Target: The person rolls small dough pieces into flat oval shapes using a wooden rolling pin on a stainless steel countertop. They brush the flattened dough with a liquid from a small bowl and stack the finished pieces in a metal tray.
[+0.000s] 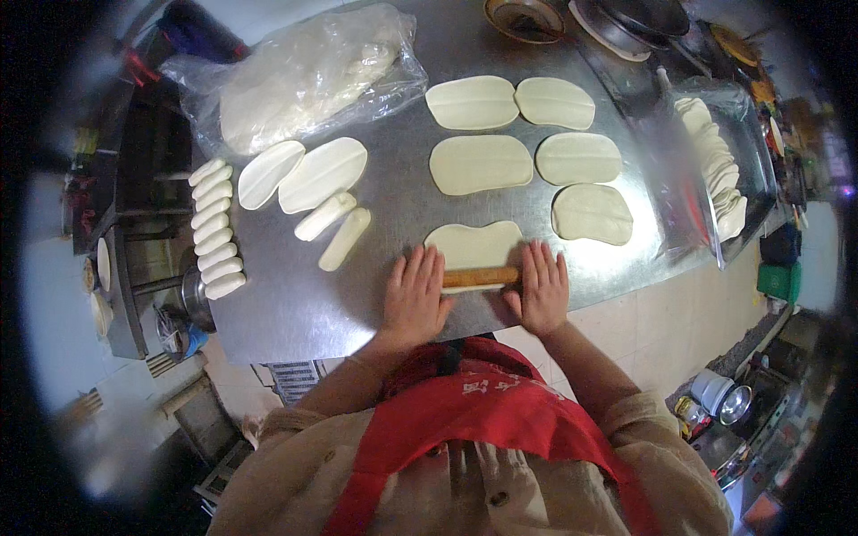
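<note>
A wooden rolling pin (481,277) lies across a flat sheet of dough (473,244) near the table's front edge. My left hand (414,295) presses on the pin's left end with its fingers extended, and my right hand (541,288) rests likewise on the right end. Beyond them, several flattened dough ovals (480,164) lie on the metal table. To the left are two more flattened ovals (324,175), two thick dough strips (344,240) and a column of small dough rolls (214,246). Both ends of the pin are hidden under my hands.
A large dough mass in a clear plastic bag (301,80) sits at the back left of the metal table (395,201). A tray (757,167) with stacked dough pieces (717,167) and plastic film stands at the right. A brown bowl (525,20) and dark pans (643,23) are at the back.
</note>
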Available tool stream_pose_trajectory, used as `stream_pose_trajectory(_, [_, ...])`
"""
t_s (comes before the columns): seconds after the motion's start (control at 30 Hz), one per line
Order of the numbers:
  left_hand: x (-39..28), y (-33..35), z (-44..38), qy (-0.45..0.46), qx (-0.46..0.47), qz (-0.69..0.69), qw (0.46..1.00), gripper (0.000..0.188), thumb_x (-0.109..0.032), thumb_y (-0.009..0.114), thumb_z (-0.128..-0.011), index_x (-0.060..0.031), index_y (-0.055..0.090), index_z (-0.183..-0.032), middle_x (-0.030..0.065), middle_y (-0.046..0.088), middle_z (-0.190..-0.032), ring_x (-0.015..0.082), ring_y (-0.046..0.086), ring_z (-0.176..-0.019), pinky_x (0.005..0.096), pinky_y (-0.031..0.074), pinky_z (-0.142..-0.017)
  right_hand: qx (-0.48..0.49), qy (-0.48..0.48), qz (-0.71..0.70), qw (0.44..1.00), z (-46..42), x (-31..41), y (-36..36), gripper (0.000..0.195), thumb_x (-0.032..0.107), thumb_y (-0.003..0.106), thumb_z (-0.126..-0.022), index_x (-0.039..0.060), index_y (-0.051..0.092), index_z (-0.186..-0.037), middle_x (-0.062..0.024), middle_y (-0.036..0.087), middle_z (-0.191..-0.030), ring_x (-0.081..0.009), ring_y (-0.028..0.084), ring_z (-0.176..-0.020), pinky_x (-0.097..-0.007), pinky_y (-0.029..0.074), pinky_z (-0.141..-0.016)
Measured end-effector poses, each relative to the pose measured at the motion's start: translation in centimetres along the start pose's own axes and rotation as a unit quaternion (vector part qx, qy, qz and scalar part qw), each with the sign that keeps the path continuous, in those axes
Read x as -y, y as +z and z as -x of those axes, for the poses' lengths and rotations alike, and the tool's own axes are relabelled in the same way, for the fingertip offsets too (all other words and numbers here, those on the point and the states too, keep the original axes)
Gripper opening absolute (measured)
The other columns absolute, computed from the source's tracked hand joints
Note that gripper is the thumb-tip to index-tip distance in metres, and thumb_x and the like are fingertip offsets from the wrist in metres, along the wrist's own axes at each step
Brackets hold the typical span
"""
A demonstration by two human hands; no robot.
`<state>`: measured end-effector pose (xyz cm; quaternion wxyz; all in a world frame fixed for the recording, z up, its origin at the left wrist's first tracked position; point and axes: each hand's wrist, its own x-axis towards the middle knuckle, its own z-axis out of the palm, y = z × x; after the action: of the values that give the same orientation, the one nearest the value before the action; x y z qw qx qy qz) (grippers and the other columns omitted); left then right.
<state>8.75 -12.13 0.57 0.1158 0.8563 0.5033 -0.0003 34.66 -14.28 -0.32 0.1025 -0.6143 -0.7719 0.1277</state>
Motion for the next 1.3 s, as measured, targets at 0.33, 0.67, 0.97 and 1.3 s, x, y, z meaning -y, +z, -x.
stream_pose_trajectory(0.33, [2.5, -1.2, -6.3, -0.028, -0.043, -0.037, 0.998, 0.076, -0.047, 0.053, -0.091, 0.0011, 0.032, -0.147, 0.0165, 0.030, -0.154, 0.0296, 0.025, -0.144, 0.0533, 0.015, -0.116, 0.043, 0.000, 0.090, 0.995, -7.9, -1.6, -1.5, 0.081, 0.040, 0.057, -0.086, -0.0021, 0.027, -0.148, -0.0224, 0.032, -0.152, -0.0377, 0.027, -0.143, -0.0555, 0.014, -0.117])
stream_pose_trajectory(0.67, [2.1, -1.5, -6.7, -0.058, -0.087, 0.002, 0.994, 0.081, -0.044, 0.058, -0.087, 0.0045, 0.030, -0.146, 0.0205, 0.027, -0.154, 0.0349, 0.020, -0.145, 0.0557, 0.011, -0.117, -0.041, -0.003, 0.068, 0.997, -6.5, -2.1, -0.1, 0.085, 0.042, 0.057, -0.085, -0.0038, 0.024, -0.148, -0.0241, 0.024, -0.155, -0.0393, 0.021, -0.145, -0.0607, 0.012, -0.115])
stream_pose_trajectory(0.97, [-1.4, 1.8, 5.4, 0.033, -0.032, 0.069, 0.997, 0.083, -0.045, 0.063, -0.086, 0.0052, 0.033, -0.145, 0.0205, 0.030, -0.153, 0.0315, 0.025, -0.144, 0.0491, 0.016, -0.117, 0.031, -0.056, -0.003, 0.998, 6.6, 0.1, -1.4, 0.084, 0.038, 0.063, -0.082, -0.0061, 0.030, -0.145, -0.0273, 0.030, -0.150, -0.0429, 0.026, -0.141, -0.0554, 0.018, -0.116])
stream_pose_trajectory(1.3, [3.5, -1.6, -6.3, -0.015, -0.062, -0.016, 0.998, 0.068, -0.040, 0.051, -0.093, -0.0088, 0.031, -0.149, 0.0158, 0.019, -0.159, 0.0313, 0.014, -0.148, 0.0562, 0.005, -0.117, 0.072, -0.088, 0.171, 0.979, -8.4, -2.6, -3.2, 0.079, 0.047, 0.047, -0.091, 0.0059, 0.020, -0.153, -0.0149, 0.017, -0.160, -0.0383, 0.010, -0.148, -0.0642, 0.003, -0.114])
